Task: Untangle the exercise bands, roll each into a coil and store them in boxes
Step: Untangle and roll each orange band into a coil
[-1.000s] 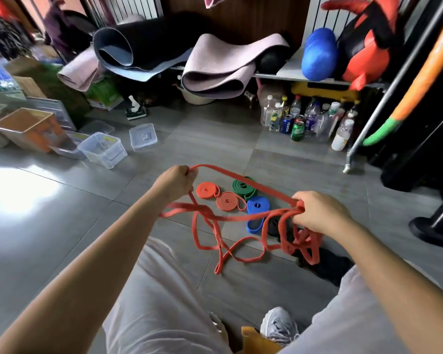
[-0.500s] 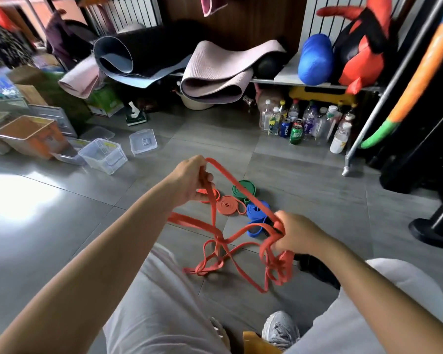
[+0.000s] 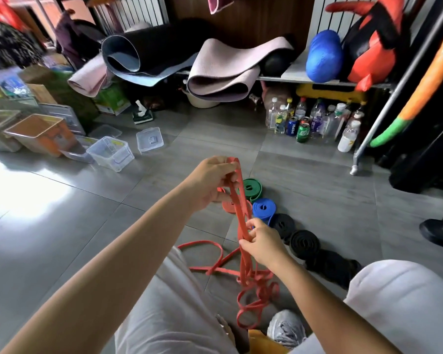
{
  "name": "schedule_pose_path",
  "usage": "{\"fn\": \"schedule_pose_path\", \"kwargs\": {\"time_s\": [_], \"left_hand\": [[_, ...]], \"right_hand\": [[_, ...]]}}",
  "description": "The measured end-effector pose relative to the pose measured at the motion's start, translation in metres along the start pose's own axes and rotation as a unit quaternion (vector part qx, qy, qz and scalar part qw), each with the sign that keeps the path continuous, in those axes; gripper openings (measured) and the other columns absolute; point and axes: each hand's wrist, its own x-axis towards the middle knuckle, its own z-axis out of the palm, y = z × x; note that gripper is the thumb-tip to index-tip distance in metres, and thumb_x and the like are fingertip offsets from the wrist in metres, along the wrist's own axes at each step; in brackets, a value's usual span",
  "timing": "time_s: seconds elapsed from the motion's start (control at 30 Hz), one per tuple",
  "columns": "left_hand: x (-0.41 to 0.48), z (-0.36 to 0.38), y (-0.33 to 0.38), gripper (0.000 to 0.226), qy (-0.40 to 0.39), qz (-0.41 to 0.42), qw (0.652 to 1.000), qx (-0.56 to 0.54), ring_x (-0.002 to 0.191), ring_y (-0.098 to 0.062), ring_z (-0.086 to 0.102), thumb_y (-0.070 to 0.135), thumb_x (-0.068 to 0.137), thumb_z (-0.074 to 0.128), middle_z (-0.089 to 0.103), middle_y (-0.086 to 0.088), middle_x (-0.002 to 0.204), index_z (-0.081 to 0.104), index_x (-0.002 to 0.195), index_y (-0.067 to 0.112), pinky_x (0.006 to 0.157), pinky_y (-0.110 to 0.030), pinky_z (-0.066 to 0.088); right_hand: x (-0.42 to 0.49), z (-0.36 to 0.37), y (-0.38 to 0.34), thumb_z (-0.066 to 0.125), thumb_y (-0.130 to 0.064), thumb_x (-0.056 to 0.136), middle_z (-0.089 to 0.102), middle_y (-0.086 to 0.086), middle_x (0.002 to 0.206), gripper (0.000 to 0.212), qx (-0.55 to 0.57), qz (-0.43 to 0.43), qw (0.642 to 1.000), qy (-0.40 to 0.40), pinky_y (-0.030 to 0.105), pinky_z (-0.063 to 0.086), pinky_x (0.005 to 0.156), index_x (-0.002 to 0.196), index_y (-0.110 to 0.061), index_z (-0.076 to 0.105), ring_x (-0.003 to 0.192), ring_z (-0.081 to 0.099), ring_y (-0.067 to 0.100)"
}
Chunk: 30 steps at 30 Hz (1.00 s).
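Several coils [image 3: 264, 207] lie finished; your left hand [image 3: 210, 182] and right hand [image 3: 262, 242] both grip the tangled red band [image 3: 241, 215]; boxes [image 3: 110, 153] await.

Bare floor [image 3: 62, 213] runs along the person's left as far as the clear boxes [image 3: 110, 153] and a lid [image 3: 149, 139]. Straight ahead, a row of coiled bands [image 3: 264, 208] bars the middle. Open tiles beyond them reach the bottles [image 3: 304, 121] and the rack leg [image 3: 354, 169]. The red band [image 3: 242, 218] clutters the floor between the knees.
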Motion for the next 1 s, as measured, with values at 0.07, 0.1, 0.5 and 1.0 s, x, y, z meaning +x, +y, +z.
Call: {"fn": "schedule_pose_path", "kwargs": {"time_s": [0.07, 0.1, 0.5, 1.0], "left_hand": [[-0.001, -0.009, -0.002, 0.01, 0.019, 0.009, 1.0, 0.001, 0.066, -0.018, 0.054, 0.01, 0.097, 0.046, 0.049, -0.002, 0.067, 0.055, 0.1, 0.009, 0.088, -0.061, 0.049], [-0.001, -0.011, -0.003, 0.011, 0.022, 0.011, 1.0, -0.013, 0.066, -0.017, 0.053, 0.01, 0.097, 0.046, 0.048, -0.001, 0.068, 0.055, 0.101, 0.009, 0.088, -0.061, 0.048], [0.014, -0.006, -0.004, 0.014, 0.058, 0.041, 0.995, -0.068, 0.068, -0.015, 0.054, 0.014, 0.098, 0.046, 0.048, 0.0, 0.072, 0.06, 0.099, 0.018, 0.078, -0.05, 0.055], [0.019, -0.022, -0.027, 0.028, 0.072, 0.03, 0.981, 0.177, 0.047, -0.01, 0.033, 0.009, 0.094, 0.047, 0.037, 0.002, 0.06, 0.062, 0.117, 0.014, 0.042, -0.017, 0.03]], "right_hand": [[0.002, -0.004, 0.004, 0.071, -0.026, 0.08, 0.062, -0.007, 0.083, 0.036, 0.011, 0.004, 1.0, 0.006, 0.023, 0.047, 0.074, 0.109, -0.018, 0.052, 0.083, 0.062, 0.016], [0.002, -0.005, 0.007, 0.071, -0.026, 0.079, 0.063, -0.006, 0.083, 0.031, 0.014, 0.007, 1.0, 0.005, 0.023, 0.047, 0.073, 0.104, -0.019, 0.054, 0.081, 0.062, 0.015], [-0.024, 0.01, 0.027, 0.06, -0.021, 0.08, 0.063, -0.008, 0.09, 0.032, 0.035, -0.009, 0.995, -0.095, 0.02, 0.048, 0.07, 0.105, -0.035, 0.046, 0.079, 0.06, 0.003], [-0.02, -0.028, 0.027, 0.048, -0.029, 0.095, 0.063, -0.004, 0.07, 0.014, -0.005, -0.076, 0.995, 0.068, 0.033, 0.044, 0.063, 0.088, -0.02, 0.057, 0.067, 0.06, 0.018]]}}
